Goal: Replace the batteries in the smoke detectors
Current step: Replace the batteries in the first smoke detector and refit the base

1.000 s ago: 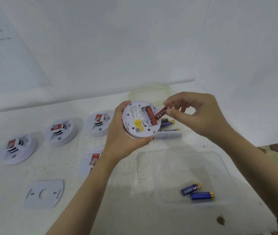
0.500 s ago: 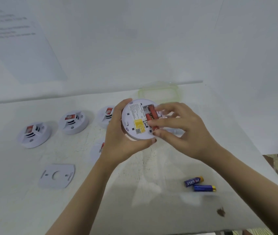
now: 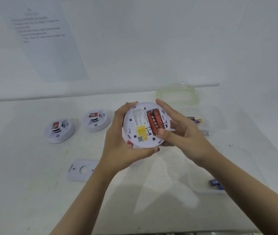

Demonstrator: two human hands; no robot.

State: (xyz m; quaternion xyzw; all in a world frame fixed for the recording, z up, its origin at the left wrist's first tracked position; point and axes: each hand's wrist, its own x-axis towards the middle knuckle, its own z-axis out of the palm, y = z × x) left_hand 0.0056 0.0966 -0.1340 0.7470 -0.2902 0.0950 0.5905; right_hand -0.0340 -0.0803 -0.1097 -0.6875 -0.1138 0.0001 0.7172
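Note:
I hold a round white smoke detector (image 3: 140, 129) above the table, its back facing me. My left hand (image 3: 119, 143) grips its left rim and underside. Two red batteries (image 3: 155, 122) lie side by side in its open compartment. My right hand (image 3: 180, 133) cups the right rim, and its thumb presses on the lower end of the red batteries. Two more white smoke detectors (image 3: 59, 131) (image 3: 96, 120) sit face up on the white table (image 3: 33, 192) to the left. Blue batteries (image 3: 215, 183) lie at the right, partly behind my right forearm.
A white mounting plate (image 3: 82, 169) lies flat near my left forearm. A clear container with a green rim (image 3: 178, 96) stands at the back, with loose batteries (image 3: 196, 119) in front of it. A white wall with a printed sheet (image 3: 45, 36) rises behind.
My right hand brought a red battery into the compartment beside the first one. Its thumb now presses the batteries' lower end. The camera view shifted left and tilted.

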